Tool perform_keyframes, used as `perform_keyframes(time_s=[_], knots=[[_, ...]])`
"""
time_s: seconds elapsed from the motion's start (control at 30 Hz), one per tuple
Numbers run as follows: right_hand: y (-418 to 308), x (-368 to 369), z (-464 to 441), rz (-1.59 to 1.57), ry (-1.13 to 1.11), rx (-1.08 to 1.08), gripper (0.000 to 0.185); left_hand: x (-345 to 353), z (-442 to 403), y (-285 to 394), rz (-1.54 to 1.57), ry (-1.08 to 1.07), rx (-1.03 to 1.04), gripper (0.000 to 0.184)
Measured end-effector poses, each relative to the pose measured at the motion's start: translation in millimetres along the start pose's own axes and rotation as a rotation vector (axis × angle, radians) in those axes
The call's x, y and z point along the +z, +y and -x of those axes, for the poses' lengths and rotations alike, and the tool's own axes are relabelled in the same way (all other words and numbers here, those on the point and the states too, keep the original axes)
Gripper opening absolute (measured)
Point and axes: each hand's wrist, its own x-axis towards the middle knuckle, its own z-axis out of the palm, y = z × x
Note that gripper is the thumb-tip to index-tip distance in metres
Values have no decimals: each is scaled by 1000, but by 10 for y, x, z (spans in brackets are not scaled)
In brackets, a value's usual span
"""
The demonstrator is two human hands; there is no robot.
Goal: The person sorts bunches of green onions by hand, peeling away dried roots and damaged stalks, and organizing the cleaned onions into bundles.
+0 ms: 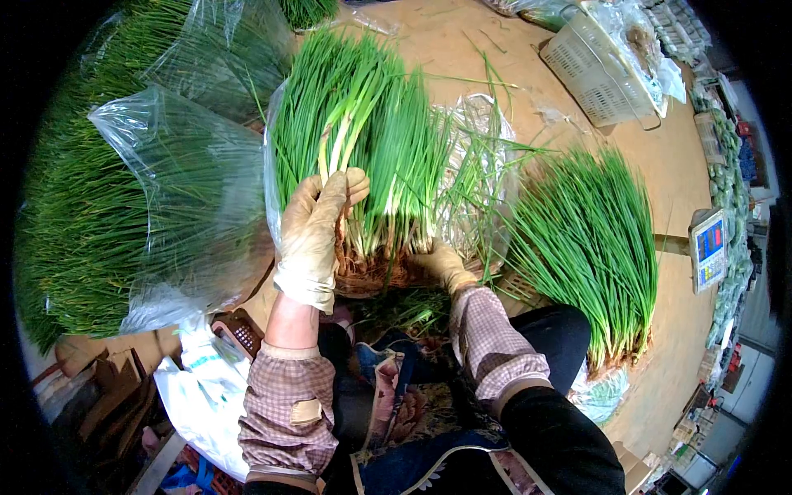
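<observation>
My left hand (pixel 318 221), in a pale glove, is closed around a few spring onions (pixel 340 136) with white lower stems and green tops, held upright. Behind them stands a thick bunch of spring onions (pixel 404 165), brown roots downward, in front of my lap. At the foot of this bunch, my gloved right hand (pixel 443 266) has its fingers closed on stems near the roots; its fingertips are partly hidden. Loose green leaves (pixel 478 186) lie over a whitish sack to the right of the bunch.
Another large bunch of spring onions (pixel 590 239) leans at my right. Clear plastic (pixel 181 198) covers many more at the left. A pale plastic basket (pixel 596 74) stands at the back right, and a digital scale (pixel 709 249) at the far right. A white bag (pixel 206 400) lies lower left.
</observation>
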Motion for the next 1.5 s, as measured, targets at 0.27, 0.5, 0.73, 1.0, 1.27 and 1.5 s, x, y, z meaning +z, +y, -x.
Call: perform_keyframes(time_s=[0.27, 0.5, 0.73, 1.0, 1.27, 1.5], knots=[[284, -230, -254, -190, -180, 94, 47, 50, -36, -35, 48, 0, 4, 22], [46, 426, -441, -263, 290, -364, 58, 105, -21, -47, 53, -2, -9, 23], [-510, 300, -301, -317, 131, -25, 63, 74, -16, -46, 33, -10, 1, 24], [132, 29, -374, 260, 96, -342, 58, 24, -59, -42, 20, -11, 8, 24], [392, -242, 174, -807, -83, -52, 25, 2, -40, -38, -73, -64, -48, 26], [559, -342, 699, -1601, -385, -161, 27, 110, 149, -376, -165, -131, -421, 26]])
